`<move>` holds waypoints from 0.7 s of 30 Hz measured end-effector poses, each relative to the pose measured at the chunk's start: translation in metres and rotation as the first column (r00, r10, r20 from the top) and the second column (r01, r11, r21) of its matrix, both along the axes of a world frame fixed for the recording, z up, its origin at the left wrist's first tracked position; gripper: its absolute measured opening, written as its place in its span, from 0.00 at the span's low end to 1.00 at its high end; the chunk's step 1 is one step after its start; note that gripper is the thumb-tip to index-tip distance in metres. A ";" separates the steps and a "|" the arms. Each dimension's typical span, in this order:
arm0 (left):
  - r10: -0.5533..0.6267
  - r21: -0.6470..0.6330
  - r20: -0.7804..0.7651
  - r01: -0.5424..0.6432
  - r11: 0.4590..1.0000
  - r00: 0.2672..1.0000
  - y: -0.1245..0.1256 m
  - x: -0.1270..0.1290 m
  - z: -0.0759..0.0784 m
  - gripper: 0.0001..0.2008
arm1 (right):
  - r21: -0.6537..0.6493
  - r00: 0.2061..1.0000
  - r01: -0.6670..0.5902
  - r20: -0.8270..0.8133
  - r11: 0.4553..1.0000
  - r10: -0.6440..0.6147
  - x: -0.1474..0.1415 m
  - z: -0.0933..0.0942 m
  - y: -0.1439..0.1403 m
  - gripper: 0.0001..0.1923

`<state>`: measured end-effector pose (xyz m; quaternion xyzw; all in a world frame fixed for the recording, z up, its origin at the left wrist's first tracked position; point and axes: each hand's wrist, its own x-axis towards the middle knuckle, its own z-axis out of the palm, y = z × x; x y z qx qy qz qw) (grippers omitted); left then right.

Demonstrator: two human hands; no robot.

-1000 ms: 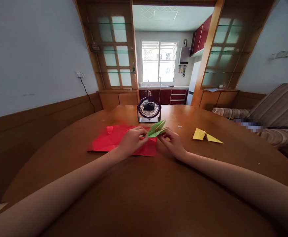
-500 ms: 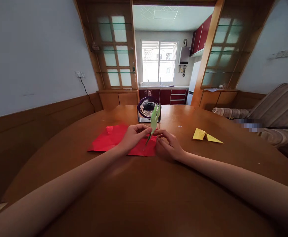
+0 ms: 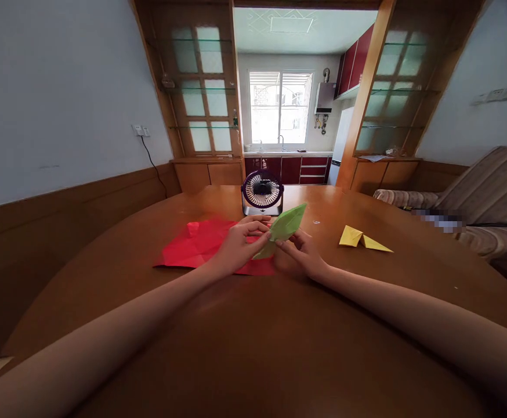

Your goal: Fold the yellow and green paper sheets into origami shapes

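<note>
A folded piece of green paper is held up between my two hands, its pointed end tilted up to the right. My left hand pinches it near its lower left part, thumb towards me. On the other side my right hand grips its lower edge, with some fingers hidden behind the paper. Beneath and to the left of them, a creased red sheet of paper lies on the table, partly covered by my left hand. A small red folded piece rests on that sheet.
The brown wooden table has a small purple desk fan standing at its far side. A folded yellow paper piece lies to the right. Past the table's right edge is a striped sofa.
The green paper has turned from nearly edge-on to showing its broad face, and its tip now leans right. My fingers have shifted slightly around it.
</note>
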<state>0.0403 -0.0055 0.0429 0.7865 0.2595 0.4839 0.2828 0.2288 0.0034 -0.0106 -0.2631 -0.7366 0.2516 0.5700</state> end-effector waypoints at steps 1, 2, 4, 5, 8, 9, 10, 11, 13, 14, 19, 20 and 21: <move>0.011 0.004 -0.019 -0.011 1.000 1.000 -0.001 0.000 0.001 0.06 | 0.002 1.000 0.012 0.004 1.000 -0.012 0.000 0.000 0.000 0.13; 0.021 -0.001 -0.041 -0.021 1.000 0.999 -0.002 0.000 0.001 0.05 | -0.001 1.000 0.021 0.011 1.000 -0.021 0.001 -0.001 0.000 0.12; 0.054 -0.024 -0.070 -0.056 0.998 0.996 -0.004 0.000 0.002 0.04 | -0.020 1.000 0.024 0.019 1.000 -0.023 0.001 -0.001 -0.001 0.11; 0.077 -0.023 -0.074 -0.079 0.997 0.994 -0.005 -0.001 0.002 0.04 | -0.029 1.000 0.020 0.013 0.999 -0.019 0.001 0.000 -0.001 0.11; 0.131 0.074 -0.075 -0.126 0.989 0.988 -0.006 -0.002 0.001 0.03 | -0.042 1.000 -0.004 -0.016 0.999 0.004 0.001 0.001 -0.002 0.11; 0.135 0.116 -0.080 -0.125 0.985 0.988 -0.007 -0.003 0.000 0.03 | -0.042 1.000 -0.010 -0.021 0.999 0.009 0.001 0.002 -0.003 0.11; 0.133 0.147 -0.080 -0.120 0.982 0.988 -0.007 -0.003 0.000 0.03 | -0.045 1.000 -0.015 -0.022 0.999 0.014 0.001 0.002 -0.003 0.11; 0.120 0.161 -0.077 -0.107 0.981 0.990 -0.007 -0.004 -0.001 0.03 | -0.052 1.000 -0.018 -0.021 0.998 0.017 0.000 0.002 -0.003 0.12; 0.079 0.134 -0.057 -0.071 0.988 0.995 -0.006 -0.004 -0.002 0.06 | -0.083 0.999 -0.020 -0.027 0.996 0.018 0.000 0.002 -0.003 0.12; 0.063 0.108 -0.037 -0.059 0.992 0.997 -0.005 -0.004 -0.002 0.08 | -0.096 0.999 -0.017 -0.036 0.995 0.014 0.000 0.001 -0.003 0.13; 0.017 -0.044 0.075 -0.014 0.999 0.997 0.003 -0.003 -0.003 0.09 | -0.127 0.994 -0.020 -0.105 0.992 0.007 -0.003 0.002 -0.002 0.12; -0.004 -0.092 0.087 0.012 0.996 0.996 0.006 -0.003 -0.004 0.08 | -0.142 0.990 -0.037 -0.143 0.989 0.017 -0.003 0.002 -0.002 0.13; -0.025 -0.149 0.097 0.039 0.988 0.995 0.008 -0.003 -0.005 0.08 | -0.157 0.981 -0.062 -0.192 0.986 0.031 -0.004 0.003 -0.002 0.14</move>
